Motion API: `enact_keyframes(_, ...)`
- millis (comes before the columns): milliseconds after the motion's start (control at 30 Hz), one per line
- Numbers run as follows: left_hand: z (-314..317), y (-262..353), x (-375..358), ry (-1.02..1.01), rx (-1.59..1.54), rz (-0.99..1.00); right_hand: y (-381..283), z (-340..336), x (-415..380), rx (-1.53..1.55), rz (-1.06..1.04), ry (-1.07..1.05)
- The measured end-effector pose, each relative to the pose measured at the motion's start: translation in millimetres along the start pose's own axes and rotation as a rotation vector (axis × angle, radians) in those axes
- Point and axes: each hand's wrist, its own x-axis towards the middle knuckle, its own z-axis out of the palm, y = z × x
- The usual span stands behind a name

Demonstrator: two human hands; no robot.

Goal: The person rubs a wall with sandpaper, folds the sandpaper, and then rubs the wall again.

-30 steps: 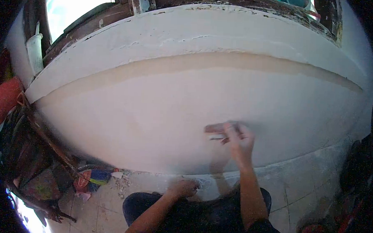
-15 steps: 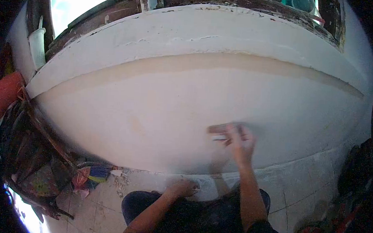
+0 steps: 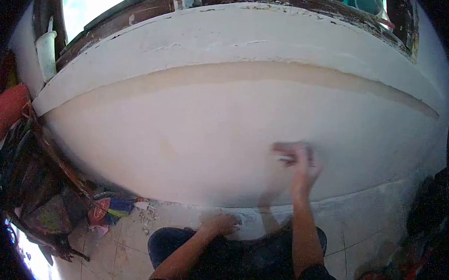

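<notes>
My right hand [image 3: 303,166] is raised against the white wall [image 3: 199,134], right of its middle. Its fingers are closed round a flat, brownish block [image 3: 283,148] lying against the wall; motion blurs both, and a pale edge shows beneath the block. Low down, my left hand [image 3: 222,224] hangs near my knee, close to the foot of the wall. Its fingers look curled, but whether they hold anything is too dim to tell.
Along the left side lie dark bags and cloths, a red bag [image 3: 11,105] and a colourful packet [image 3: 119,206]. A white container [image 3: 46,54] stands by the window. Tiled floor [image 3: 124,246] shows below, with debris near the wall.
My right hand has moved to the right along the wall with the block in it. My left hand has stayed in about the same place.
</notes>
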Motion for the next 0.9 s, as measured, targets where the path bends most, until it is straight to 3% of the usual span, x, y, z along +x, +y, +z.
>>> enact_keyframes(133,2,-2,3,-0.045,-0.049,-0.047,23,12,-16,-0.154,0.017,-0.332)
enact_keyframes(167,0,1,-4,-0.016,-0.070,-0.063,22,10,-15,-0.151,0.020,-0.326)
enact_keyframes(233,-1,-2,-9,0.020,-0.099,-0.079,12,-3,0,0.007,-0.047,0.057)
enact_keyframes(333,6,-7,-8,0.122,-0.095,0.040,-5,-38,30,0.090,-0.070,0.177)
enact_keyframes(433,-6,2,-9,-0.005,-0.100,-0.104,-2,-46,37,0.080,-0.109,0.336)
enact_keyframes(567,18,-12,7,0.024,-0.044,-0.042,24,-12,4,-0.036,0.026,0.062)
enact_keyframes(633,22,-15,12,-0.009,-0.015,-0.037,15,6,-10,-0.112,0.053,-0.355)
enact_keyframes(700,26,-20,13,0.008,-0.026,-0.020,21,6,-7,-0.083,0.071,-0.337)
enact_keyframes(767,-10,7,-14,0.023,-0.044,-0.062,19,4,-1,-0.054,0.086,-0.329)
enact_keyframes(833,-19,14,-21,0.039,-0.071,-0.104,4,-13,11,0.105,0.096,-0.075)
enact_keyframes(900,-14,9,-11,-0.038,-0.042,-0.116,-16,-24,23,0.132,0.053,0.020)
